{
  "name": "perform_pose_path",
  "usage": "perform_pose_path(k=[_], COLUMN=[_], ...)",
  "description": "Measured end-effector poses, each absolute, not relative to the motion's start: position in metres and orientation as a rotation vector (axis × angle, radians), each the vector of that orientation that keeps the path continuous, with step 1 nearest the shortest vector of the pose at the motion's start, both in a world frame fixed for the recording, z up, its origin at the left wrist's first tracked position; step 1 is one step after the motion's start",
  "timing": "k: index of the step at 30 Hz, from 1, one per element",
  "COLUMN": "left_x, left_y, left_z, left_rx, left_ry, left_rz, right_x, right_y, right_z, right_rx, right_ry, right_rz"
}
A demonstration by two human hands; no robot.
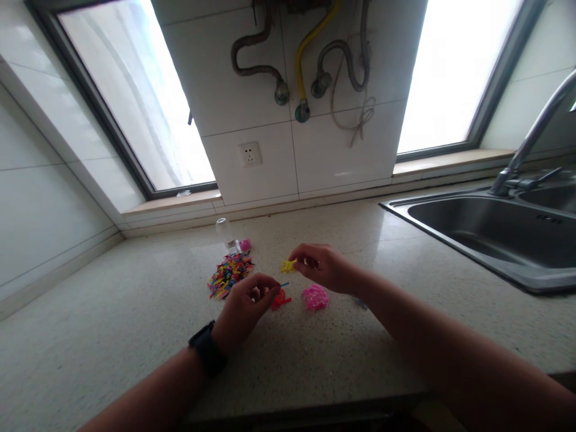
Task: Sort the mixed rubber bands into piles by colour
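Observation:
My left hand [246,303], with a dark watch [207,348] on its wrist, pinches a small blue rubber band [284,284] between thumb and fingertips. Just beyond those fingertips lies a small pile of red rubber bands [281,299], partly covered by the hand. My right hand [321,264] has its fingers curled together at a small yellow pile of rubber bands [287,266]; what its fingertips hold, if anything, is too small to make out. A pink pile of rubber bands [315,297] sits between the forearms. To the left spreads a larger mixed-colour pile of rubber bands [230,275].
Behind the mixed pile are a clear plastic container [222,228] and a pink item [245,245]. A few blue bits [362,304] show beside my right forearm. The steel sink [472,234] and tap [517,162] stand at the right of the speckled counter [135,336].

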State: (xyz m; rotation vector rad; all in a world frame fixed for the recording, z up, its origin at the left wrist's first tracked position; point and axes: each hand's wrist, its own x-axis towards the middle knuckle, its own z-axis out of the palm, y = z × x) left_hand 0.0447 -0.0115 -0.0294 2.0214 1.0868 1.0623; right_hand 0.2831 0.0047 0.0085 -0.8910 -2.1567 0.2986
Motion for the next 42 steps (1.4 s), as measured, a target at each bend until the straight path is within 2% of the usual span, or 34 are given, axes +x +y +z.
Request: perform_pose_path(k=[7, 15, 28, 36, 42], left_x=[0.048, 0.048, 0.046, 0.045, 0.041], left_y=[-0.019, -0.017, -0.015, -0.019, -0.019], left_z=[-0.023, -0.026, -0.027, -0.025, -0.021], left_rx=[2.079, 2.053, 2.063, 2.154, 2.307], left_ry=[1.118, 1.123, 1.120, 1.135, 1.096], left_rz=[1.011, 1.020, 1.027, 0.996, 0.935], right_x=[0.300, 0.281, 0.277, 0.283, 0.311], right_y=[0.020, 0.003, -0.001, 0.002, 0.008], right_z=[0.003, 0.005, 0.008, 0.012, 0.027], right_rx=[-1.039, -0.838, -0.762, -0.842, -1.144], right_ry=[-2.061, -2.303, -2.431, -2.419, -2.627], right_rz=[0.215, 0.494, 0.635, 0.506, 0.376])
